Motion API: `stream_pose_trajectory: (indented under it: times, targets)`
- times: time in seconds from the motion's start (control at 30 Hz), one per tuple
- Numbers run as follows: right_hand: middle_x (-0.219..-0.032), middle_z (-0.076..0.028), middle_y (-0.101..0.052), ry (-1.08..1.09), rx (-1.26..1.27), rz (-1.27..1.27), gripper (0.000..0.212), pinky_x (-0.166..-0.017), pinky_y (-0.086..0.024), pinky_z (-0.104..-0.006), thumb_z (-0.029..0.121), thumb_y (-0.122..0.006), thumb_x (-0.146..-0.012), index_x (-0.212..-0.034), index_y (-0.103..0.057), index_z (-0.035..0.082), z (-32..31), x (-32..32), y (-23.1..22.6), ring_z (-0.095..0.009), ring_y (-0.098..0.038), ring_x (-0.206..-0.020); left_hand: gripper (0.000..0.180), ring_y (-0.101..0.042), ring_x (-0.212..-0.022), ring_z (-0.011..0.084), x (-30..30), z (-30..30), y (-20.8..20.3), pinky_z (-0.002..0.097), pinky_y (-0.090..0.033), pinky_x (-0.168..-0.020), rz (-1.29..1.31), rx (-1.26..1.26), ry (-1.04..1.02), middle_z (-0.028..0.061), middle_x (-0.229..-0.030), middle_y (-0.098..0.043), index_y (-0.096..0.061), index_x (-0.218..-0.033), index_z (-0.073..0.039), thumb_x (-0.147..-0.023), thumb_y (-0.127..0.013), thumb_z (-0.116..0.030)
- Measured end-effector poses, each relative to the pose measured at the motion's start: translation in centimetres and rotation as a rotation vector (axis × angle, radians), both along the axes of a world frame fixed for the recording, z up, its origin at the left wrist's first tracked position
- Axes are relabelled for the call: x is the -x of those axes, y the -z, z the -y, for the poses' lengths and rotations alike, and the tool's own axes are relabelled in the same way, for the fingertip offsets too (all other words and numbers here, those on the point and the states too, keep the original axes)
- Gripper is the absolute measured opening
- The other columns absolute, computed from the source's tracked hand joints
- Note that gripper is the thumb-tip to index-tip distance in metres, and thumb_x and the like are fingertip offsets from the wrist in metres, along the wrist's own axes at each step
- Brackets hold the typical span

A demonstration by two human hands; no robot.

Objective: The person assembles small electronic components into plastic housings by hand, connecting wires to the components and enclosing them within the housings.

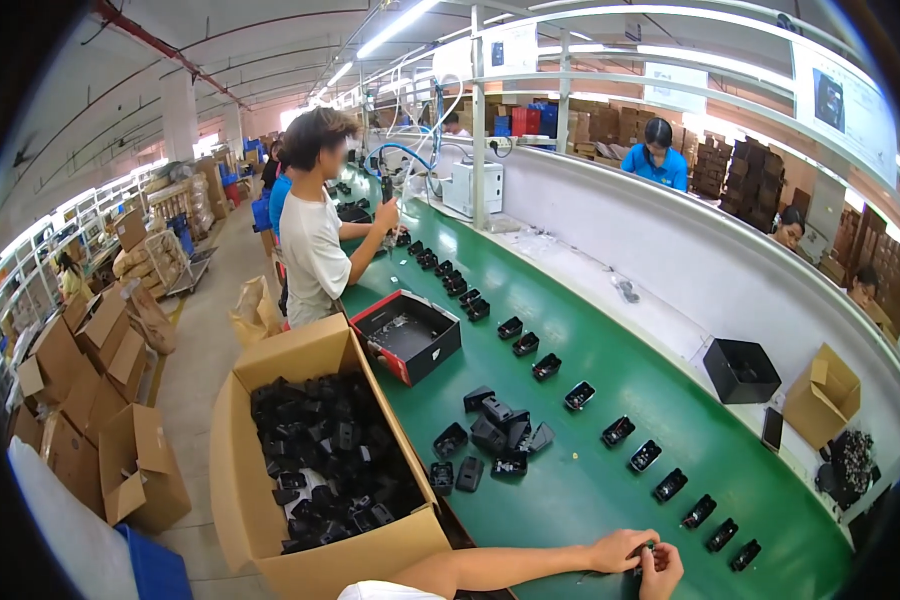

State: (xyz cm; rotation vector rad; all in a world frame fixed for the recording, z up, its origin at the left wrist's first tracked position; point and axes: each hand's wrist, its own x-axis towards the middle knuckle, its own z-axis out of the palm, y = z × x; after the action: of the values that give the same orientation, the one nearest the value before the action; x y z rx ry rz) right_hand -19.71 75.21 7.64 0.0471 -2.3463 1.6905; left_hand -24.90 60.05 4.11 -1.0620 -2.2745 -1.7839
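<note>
At the near edge of the green bench, my left hand [618, 551] and my right hand [661, 573] meet, fingers pinched around a small black plastic piece [637, 557]. The fingers cover most of it, so its exact kind is hidden. Beyond my hands, a row of open black housings [643, 456] with small parts inside runs up the bench. Left of that row lies a loose pile of black plastic shells [493, 432], some open side up. A large cardboard box [232, 470] filled with similar black shells stands beside my left forearm.
Past the pile sits a black-and-red tray box [407, 337]. On the white ledge at right are a black box [741, 371], a phone [772, 428] and a small carton [822, 395]. A co-worker in a white shirt [315, 235] works at the bench farther up.
</note>
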Motion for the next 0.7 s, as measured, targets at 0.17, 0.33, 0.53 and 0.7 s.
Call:
stream_pose_trajectory:
  times: [0.17, 0.33, 0.53, 0.7]
  targets:
    - [-0.082, -0.004, -0.066, 0.016, 0.060, -0.022, 0.023, -0.063, -0.050, -0.0240, 0.017, -0.073, -0.089, -0.104, -0.067, 0.001, -0.1, -0.7, 0.5, -0.009, -0.059, -0.070, 0.032, -0.065, -0.082, 0.0366, -0.4, 0.1, 0.2, 0.0440, -0.051, -0.068, -0.064, 0.048, -0.041, 0.0167, -0.092, -0.066, -0.053, -0.115, -0.007, -0.084, -0.061, -0.013]
    - [-0.084, -0.008, -0.071, 0.096, -0.162, -0.198, 0.019, -0.067, -0.053, -0.0289, 0.018, -0.072, -0.090, -0.097, -0.072, 0.001, 0.0, -0.8, 0.4, -0.014, -0.064, -0.071, 0.025, -0.065, -0.076, 0.0300, -0.6, 0.3, -0.6, 0.0394, -0.051, -0.066, -0.080, 0.007, -0.051, 0.0133, -0.096, -0.065, -0.058, -0.107, -0.007, -0.084, -0.063, -0.013]
    - [-0.085, -0.008, -0.071, 0.104, -0.212, -0.152, 0.017, -0.067, -0.053, -0.0301, 0.017, -0.072, -0.089, -0.095, -0.072, 0.002, 0.0, -1.2, -0.6, -0.015, -0.065, -0.072, 0.024, -0.060, -0.066, 0.0221, -0.4, 0.2, -0.2, 0.0336, -0.049, -0.061, -0.094, -0.026, -0.078, 0.0093, -0.089, -0.057, -0.059, -0.103, -0.004, -0.082, -0.066, -0.011]
    - [-0.083, -0.007, -0.070, 0.099, -0.085, -0.048, 0.016, -0.066, -0.054, -0.0300, 0.016, -0.071, -0.090, -0.096, -0.070, 0.002, -0.1, -1.3, -0.3, -0.015, -0.065, -0.069, 0.023, -0.059, -0.063, 0.0200, -0.1, 0.3, -0.3, 0.0332, -0.049, -0.059, -0.012, -0.051, -0.111, 0.0091, -0.089, -0.059, -0.059, -0.101, -0.003, -0.081, -0.067, -0.012]
